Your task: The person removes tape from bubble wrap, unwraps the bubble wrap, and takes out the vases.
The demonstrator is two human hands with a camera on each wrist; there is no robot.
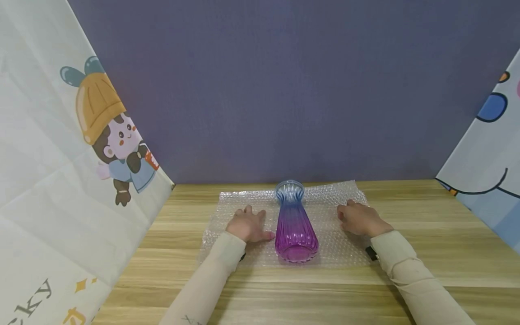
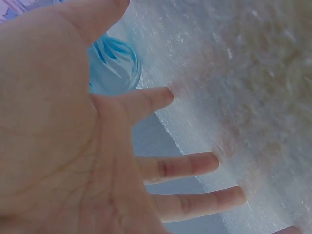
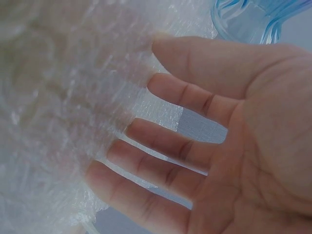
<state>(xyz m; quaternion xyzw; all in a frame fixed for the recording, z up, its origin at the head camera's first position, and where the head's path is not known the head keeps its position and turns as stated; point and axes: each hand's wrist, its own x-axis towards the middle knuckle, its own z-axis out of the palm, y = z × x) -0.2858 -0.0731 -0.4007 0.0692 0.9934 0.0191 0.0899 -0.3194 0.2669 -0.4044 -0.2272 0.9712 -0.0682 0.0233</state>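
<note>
A ribbed glass vase [image 1: 295,225], blue at the neck and purple toward the base, lies on its side across a sheet of clear bubble wrap [image 1: 329,207]. Its rim [image 2: 119,68] shows behind the thumb in the left wrist view. Left of the vase, my left hand [image 1: 248,225] rests its spread fingertips on the wrap, thumb close to the glass. My right hand [image 1: 361,218] touches the right part of the sheet with fingertips [image 3: 139,127] and thumb, the fingers slightly bent and apart. Neither hand grips the vase.
The wood-grain table [image 1: 284,293] runs under the sheet. A dark blue-grey panel [image 1: 284,90] stands at its back edge. White cloths with cartoon prints hang at the left [image 1: 48,158] and right [image 1: 479,162].
</note>
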